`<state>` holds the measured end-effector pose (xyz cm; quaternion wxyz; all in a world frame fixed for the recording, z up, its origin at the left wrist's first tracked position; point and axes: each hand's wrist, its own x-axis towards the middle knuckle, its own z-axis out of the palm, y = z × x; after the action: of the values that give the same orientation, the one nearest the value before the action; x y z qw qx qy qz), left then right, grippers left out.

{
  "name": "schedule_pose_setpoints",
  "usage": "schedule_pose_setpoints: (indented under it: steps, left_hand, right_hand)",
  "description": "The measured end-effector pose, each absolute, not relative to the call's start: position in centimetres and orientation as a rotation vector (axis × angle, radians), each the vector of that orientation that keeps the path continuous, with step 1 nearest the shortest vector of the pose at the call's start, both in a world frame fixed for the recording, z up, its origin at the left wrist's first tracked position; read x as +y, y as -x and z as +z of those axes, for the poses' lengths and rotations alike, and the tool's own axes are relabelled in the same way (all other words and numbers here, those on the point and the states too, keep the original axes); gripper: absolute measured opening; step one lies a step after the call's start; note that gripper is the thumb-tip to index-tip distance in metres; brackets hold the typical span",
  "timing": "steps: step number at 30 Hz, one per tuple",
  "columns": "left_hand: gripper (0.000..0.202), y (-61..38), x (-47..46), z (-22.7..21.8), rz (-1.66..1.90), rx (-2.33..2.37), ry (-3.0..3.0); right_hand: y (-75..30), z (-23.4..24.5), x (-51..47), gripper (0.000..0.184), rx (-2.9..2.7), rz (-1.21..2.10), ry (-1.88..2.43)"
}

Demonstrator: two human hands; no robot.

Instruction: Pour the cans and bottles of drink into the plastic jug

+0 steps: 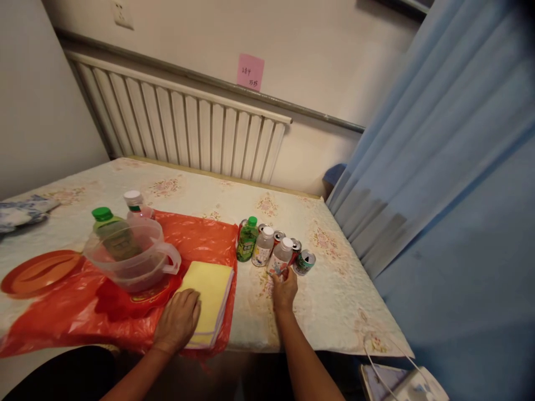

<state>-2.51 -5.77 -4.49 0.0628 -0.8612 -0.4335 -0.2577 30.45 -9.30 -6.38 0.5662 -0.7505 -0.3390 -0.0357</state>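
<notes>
My left hand point(179, 319) lies flat, fingers loosely spread, on a folded yellow cloth point(208, 295) near the table's front edge. My right hand point(285, 289) pinches the lower part of a small white-capped bottle point(280, 256). Beside that bottle stand another white-capped bottle point(263, 245) and a green bottle point(247, 239), with several drink cans point(304, 261) behind and to the right. A clear plastic jug point(132, 257) holds two bottles, one green-capped point(109, 228) and one white-capped point(136, 207).
A red plastic sheet point(62, 312) lies under the jug and cloth. An orange lid point(37, 272) rests at the left. A radiator point(184, 125) lines the wall behind; a blue curtain point(451, 167) hangs at the right. A white device point(401, 381) sits below the table corner.
</notes>
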Motion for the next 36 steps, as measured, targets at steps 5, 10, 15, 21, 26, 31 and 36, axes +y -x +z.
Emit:
schedule_pose_setpoints:
  steps: [5, 10, 15, 21, 26, 31, 36]
  left_hand:
    - [0.022, 2.49, -5.83, -4.56, -0.785, -1.321, 2.598]
    - [0.022, 2.47, -5.73, -4.69, -0.784, -1.297, 2.598]
    - [0.022, 2.45, -5.75, -4.51, -0.776, -1.296, 2.6]
    - [0.023, 2.4, -5.87, -4.35, -0.801, -1.313, 2.598]
    - [0.022, 2.33, -5.83, -4.31, -0.807, -1.335, 2.597]
    - [0.023, 2.42, -5.84, -4.33, -0.827, -1.333, 2.606]
    - [0.022, 2.47, -5.8, -4.49, -0.831, -1.328, 2.609]
  right_hand:
    - [-30.6, -6.25, -9.1, 0.043, -0.814, -0.084, 1.764]
    - [-30.69, -6.29, -9.03, 0.041, -0.82, -0.085, 1.77]
    - [-30.77, -6.37, -8.93, 0.04, -0.828, -0.078, 1.771]
    - [-30.91, -6.74, -8.78, 0.046, -0.822, -0.078, 1.772]
    - [-31.03, -6.9, -8.69, 0.045, -0.822, -0.072, 1.772]
    - [-31.06, -6.91, -8.61, 0.046, -0.819, -0.066, 1.769]
    - [-31.09, -7.02, -8.52, 0.048, -0.804, -0.058, 1.772]
